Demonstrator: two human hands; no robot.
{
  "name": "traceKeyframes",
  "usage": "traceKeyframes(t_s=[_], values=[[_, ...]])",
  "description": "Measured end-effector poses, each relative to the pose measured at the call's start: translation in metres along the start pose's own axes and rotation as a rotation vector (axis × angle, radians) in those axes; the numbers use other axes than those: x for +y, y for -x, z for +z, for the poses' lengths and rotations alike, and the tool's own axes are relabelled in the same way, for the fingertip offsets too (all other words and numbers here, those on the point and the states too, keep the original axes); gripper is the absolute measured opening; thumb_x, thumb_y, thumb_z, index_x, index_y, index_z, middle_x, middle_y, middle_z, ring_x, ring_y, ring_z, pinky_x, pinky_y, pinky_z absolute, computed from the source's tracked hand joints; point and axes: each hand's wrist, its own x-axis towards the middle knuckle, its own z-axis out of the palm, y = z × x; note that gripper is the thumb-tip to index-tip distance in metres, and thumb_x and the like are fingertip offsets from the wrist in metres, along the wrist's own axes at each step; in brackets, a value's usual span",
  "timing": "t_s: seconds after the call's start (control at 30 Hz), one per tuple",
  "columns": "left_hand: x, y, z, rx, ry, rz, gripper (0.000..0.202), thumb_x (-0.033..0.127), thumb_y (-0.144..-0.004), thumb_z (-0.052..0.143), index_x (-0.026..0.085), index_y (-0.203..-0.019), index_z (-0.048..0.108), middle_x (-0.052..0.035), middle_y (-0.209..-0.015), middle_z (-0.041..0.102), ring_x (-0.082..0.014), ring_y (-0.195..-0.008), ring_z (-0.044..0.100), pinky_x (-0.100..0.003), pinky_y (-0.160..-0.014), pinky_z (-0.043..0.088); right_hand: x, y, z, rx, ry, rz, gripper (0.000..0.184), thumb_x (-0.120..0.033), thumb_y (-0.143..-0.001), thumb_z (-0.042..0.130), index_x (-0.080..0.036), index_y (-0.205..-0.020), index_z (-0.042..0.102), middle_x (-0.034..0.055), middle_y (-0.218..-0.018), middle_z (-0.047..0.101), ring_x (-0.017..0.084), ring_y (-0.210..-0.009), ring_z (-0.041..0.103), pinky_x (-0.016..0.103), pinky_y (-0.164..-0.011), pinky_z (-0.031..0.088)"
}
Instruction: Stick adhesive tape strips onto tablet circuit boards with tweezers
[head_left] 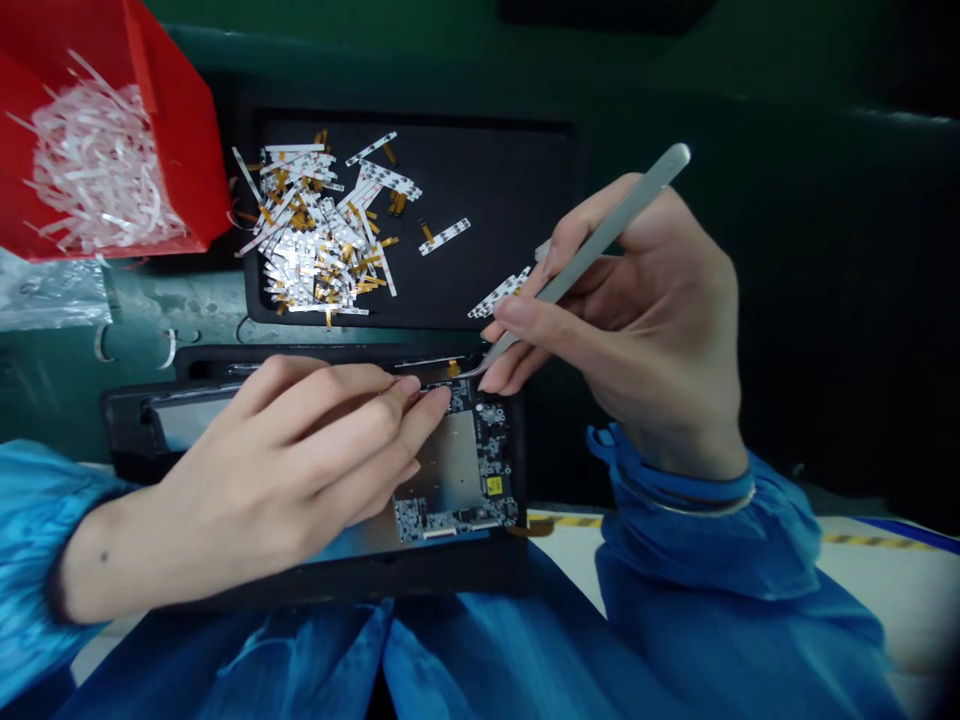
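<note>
On circuit board, left hand, right hand, tweezers

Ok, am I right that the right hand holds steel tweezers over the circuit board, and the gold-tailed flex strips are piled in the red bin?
Not quite: the head view shows the gold-tailed flex strips piled on the black tray, not in the red bin. The right hand with its steel tweezers over the circuit board is as you say.

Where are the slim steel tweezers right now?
Head view: the slim steel tweezers are in the right hand, tips by the black circuit board's top edge.
</note>
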Motion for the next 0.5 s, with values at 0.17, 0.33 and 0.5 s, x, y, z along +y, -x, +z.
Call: traceKeyframes(t_s=[0.17, 0.33, 0.5], values=[[-0.0013, 0.0002, 0.0019, 0.013, -0.025, 0.005, 0.045, 0.013, -0.101, 0.062, 0.0, -0.143, 0.053, -0.0077, -0.113, 0.076, -0.027, -0.116, 0.063, -0.041, -0.084, 0.044, -0.0046, 0.002, 0.0015, 0.026, 0.105, -0.041, 0.038, -0.027, -0.082, 0.088, -0.024, -0.09, 0.051, -0.0092, -0.075, 0.067, 0.013, -0.06, 0.075, 0.023, -0.051, 0.066], [-0.0022, -0.0017, 0.0047, 0.009, -0.021, -0.02, 0.041, 0.017, -0.107, 0.052, 0.002, -0.145, 0.052, -0.0068, -0.111, 0.076, -0.0249, -0.117, 0.062, -0.041, -0.082, 0.045, -0.0043, 0.0004, 0.0, -0.032, 0.07, -0.074, 0.037, -0.029, -0.083, 0.088, -0.024, -0.09, 0.052, -0.0073, -0.079, 0.069, 0.014, -0.057, 0.074, 0.026, -0.046, 0.063], [-0.002, -0.0019, 0.0011, 0.008, -0.146, 0.107, 0.037, 0.008, -0.103, 0.048, 0.0, -0.137, 0.059, -0.0075, -0.115, 0.075, -0.0242, -0.116, 0.062, -0.042, -0.079, 0.044, -0.0051, 0.0005, 0.0009, 0.016, 0.122, -0.013, 0.038, -0.034, -0.084, 0.087, -0.026, -0.088, 0.05, -0.0082, -0.077, 0.068, 0.013, -0.057, 0.073, 0.025, -0.047, 0.063]])
